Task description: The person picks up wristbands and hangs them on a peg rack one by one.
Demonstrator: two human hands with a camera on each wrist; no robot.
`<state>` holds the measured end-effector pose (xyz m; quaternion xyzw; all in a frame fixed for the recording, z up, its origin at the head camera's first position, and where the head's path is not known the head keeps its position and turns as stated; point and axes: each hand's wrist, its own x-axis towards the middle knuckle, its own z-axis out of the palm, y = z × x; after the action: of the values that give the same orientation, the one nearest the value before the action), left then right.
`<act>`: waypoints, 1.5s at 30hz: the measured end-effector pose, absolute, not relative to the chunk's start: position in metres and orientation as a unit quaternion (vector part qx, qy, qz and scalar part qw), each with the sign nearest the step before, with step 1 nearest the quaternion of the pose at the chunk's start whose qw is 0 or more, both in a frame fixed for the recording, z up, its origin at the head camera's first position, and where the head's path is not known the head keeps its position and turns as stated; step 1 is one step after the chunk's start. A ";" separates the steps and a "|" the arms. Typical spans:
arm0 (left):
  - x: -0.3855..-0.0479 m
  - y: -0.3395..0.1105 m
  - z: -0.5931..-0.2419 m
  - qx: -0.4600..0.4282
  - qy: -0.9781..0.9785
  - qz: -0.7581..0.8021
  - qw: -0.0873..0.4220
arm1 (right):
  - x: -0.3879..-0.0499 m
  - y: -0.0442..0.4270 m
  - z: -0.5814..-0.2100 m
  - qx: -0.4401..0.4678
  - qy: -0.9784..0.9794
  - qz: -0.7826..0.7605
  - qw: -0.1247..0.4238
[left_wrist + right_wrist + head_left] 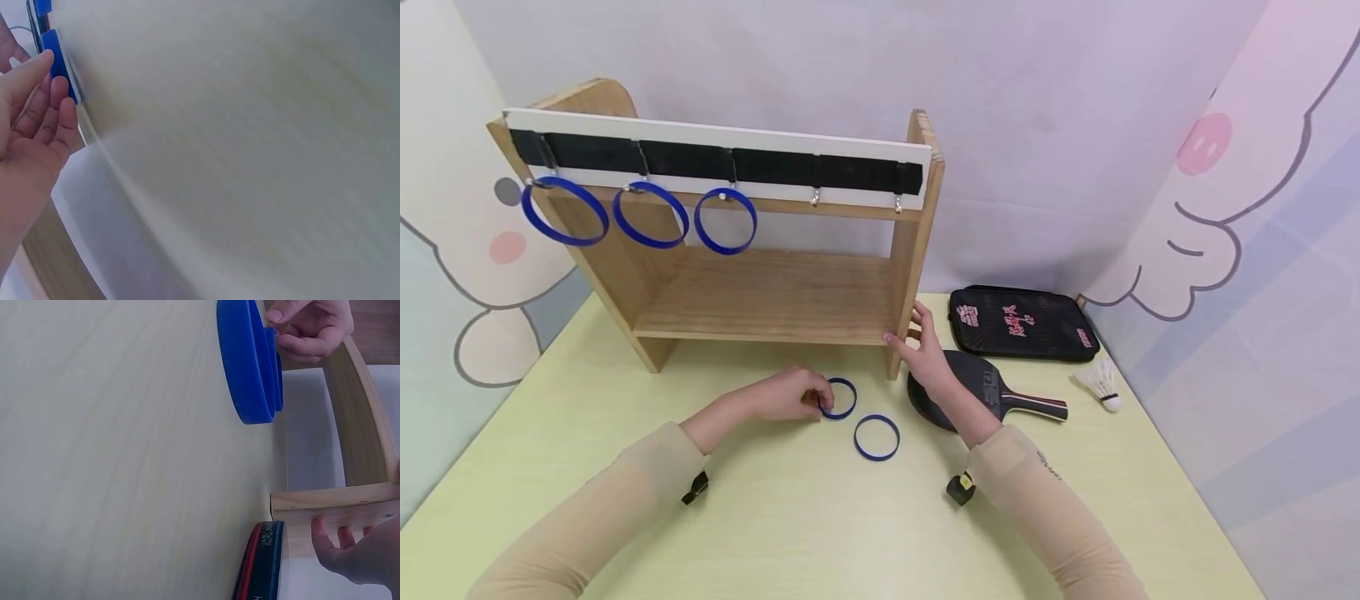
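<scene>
From where I sit at the remote feed, the head view gives me both hands, well apart over the pale table [805,517]: the left hand [793,394] pinches the near rim of a blue ring [854,398] between thumb and fingers, the ring at the hand's 3 o'clock, and the right hand [928,354] grips the right side panel of the wooden rack [775,292], thumb at its front edge. A second ring [877,458] lies on the table between 4 and 5 o'clock from the pinched one. At 10 to 11 o'clock from the left hand I see three more rings [658,245] hanging from hooks on the rack's white board [722,131], with two more hooks [816,197] at 12 and 1. Under the right forearm, a black paddle [977,375] has its handle toward 4 o'clock; a black case [1022,325] sits between 2 and 3 o'clock of the right hand, and a shuttlecock [1101,383] at the paddle's 3. My left wrist view puts the left hand at 9 to 10 o'clock, thumb and fingertips against the blue rim, tabletop filling most of the rest. In my right wrist view, the rings overlap at 1 o'clock beside the left hand, the paddle's edge shows at 5, and at 4 the right hand's fingers press the panel's outer face.
</scene>
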<state>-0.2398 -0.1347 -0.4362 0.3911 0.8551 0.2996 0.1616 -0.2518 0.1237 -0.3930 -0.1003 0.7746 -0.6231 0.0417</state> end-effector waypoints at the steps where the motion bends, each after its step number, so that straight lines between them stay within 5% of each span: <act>1: -0.240 -0.135 -0.435 0.390 0.856 0.301 0.159 | -0.252 0.124 -0.393 -0.100 0.775 -0.622 0.041; 24: -0.223 -0.136 -0.409 0.387 0.862 0.319 0.077 | -0.271 0.127 -0.421 -0.089 0.779 -0.620 0.019; 45: -0.198 -0.133 -0.368 0.342 0.874 0.344 -0.028 | -0.251 0.123 -0.394 -0.099 0.774 -0.625 0.035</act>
<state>-0.1985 -0.1327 -0.3679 0.3424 0.8738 0.3441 -0.0282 -0.2508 0.1228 -0.3945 -0.0991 0.7737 -0.6248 0.0348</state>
